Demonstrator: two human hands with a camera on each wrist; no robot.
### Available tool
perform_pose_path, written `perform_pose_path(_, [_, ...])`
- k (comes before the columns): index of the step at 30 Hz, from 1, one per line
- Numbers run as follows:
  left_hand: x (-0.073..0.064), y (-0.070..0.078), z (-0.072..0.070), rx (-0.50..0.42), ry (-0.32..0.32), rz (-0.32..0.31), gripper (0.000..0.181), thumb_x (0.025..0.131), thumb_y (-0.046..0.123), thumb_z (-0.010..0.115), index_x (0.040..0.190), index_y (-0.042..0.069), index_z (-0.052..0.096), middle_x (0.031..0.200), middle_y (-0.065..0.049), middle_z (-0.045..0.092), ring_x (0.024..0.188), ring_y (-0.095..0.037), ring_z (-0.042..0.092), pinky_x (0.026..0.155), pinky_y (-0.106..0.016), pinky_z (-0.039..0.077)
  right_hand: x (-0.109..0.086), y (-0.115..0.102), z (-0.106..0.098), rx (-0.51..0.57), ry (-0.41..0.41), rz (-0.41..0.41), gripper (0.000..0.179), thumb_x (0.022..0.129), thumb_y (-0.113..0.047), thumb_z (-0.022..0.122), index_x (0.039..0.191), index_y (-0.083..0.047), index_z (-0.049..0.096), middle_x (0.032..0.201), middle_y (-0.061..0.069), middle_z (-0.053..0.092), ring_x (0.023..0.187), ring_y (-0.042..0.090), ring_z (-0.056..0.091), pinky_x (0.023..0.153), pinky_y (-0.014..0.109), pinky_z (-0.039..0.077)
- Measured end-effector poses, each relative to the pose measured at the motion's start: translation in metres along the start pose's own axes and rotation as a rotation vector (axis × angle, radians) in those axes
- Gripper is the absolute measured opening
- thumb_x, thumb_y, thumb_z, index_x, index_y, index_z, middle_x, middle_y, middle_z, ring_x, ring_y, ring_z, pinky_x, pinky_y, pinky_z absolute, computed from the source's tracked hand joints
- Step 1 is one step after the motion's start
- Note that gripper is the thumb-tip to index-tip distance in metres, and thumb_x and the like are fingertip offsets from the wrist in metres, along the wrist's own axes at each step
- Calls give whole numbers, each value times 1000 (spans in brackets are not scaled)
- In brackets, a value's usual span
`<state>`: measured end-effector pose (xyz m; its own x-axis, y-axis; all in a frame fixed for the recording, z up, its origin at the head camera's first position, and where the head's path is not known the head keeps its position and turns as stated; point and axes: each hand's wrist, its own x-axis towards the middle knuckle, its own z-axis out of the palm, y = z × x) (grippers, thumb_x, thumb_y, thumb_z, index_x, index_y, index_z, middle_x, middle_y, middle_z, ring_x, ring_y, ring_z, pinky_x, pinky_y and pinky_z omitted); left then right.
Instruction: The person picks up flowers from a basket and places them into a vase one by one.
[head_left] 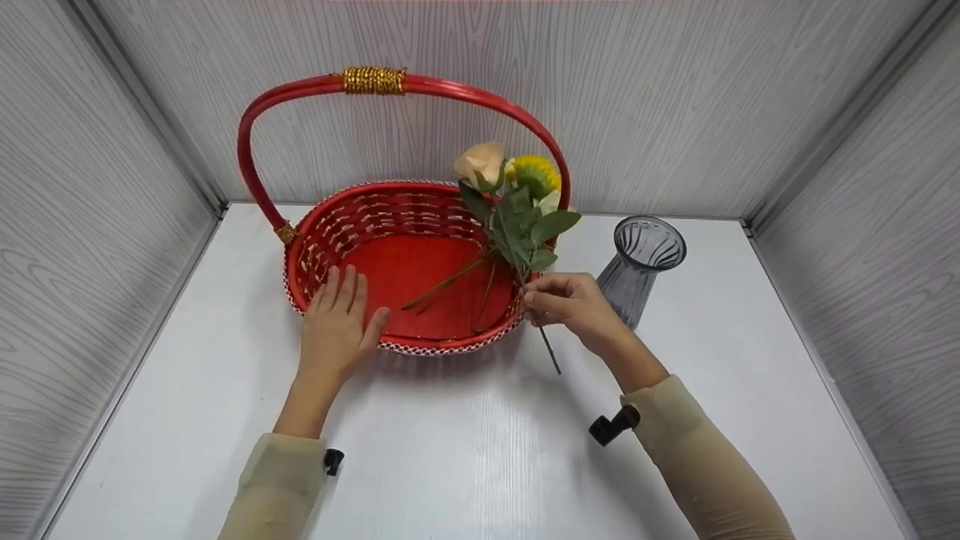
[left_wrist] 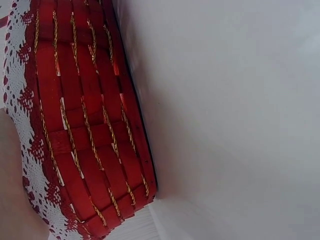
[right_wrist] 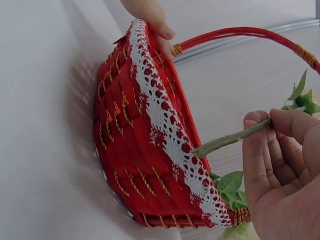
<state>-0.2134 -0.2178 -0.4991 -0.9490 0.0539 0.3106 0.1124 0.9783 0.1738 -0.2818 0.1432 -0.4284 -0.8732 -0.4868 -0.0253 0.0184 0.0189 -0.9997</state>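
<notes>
One rose (head_left: pixel 512 232) in right hand (head_left: pixel 574 304)

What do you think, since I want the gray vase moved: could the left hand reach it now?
Probably not directly: the right hand, holding the peach rose, lies between the left hand and the gray vase.

Small booth-like bay, apparently a recording set-up; wider building could not be told. Wood-grain panelling, pale grey, made up the left wall (head_left: pixel 75 247), right wall (head_left: pixel 862 187) and back wall (head_left: pixel 660 90) along the top of the frame. Trim strips (head_left: pixel 150 105) marked the upper-left and upper-right corners. White tabletop (head_left: pixel 450 465) spanned the lower frame. Black wrist devices (head_left: pixel 613 425) showed lower centre.
</notes>
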Motion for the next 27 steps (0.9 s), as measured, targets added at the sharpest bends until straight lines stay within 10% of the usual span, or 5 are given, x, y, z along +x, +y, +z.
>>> perform_pose_path(16, [1, 2, 2, -21, 36, 22, 74, 101, 54, 39, 154, 4, 32, 160, -18, 30, 153, -35, 14, 124, -51, 12, -34, 12, -25, 96, 52, -46, 8, 94, -5, 66, 98, -8, 73, 87, 7, 71, 80, 17, 69, 76, 35, 61])
perform_pose_path(27, [0, -1, -2, -4, -4, 13, 74, 101, 54, 38, 155, 4, 30, 161, -18, 28, 154, -35, 12, 125, -51, 10, -52, 7, -42, 137, 89, -96, 9, 95, -1, 63, 101, 3, 69, 89, 6, 72, 83, 17, 70, 79, 36, 61])
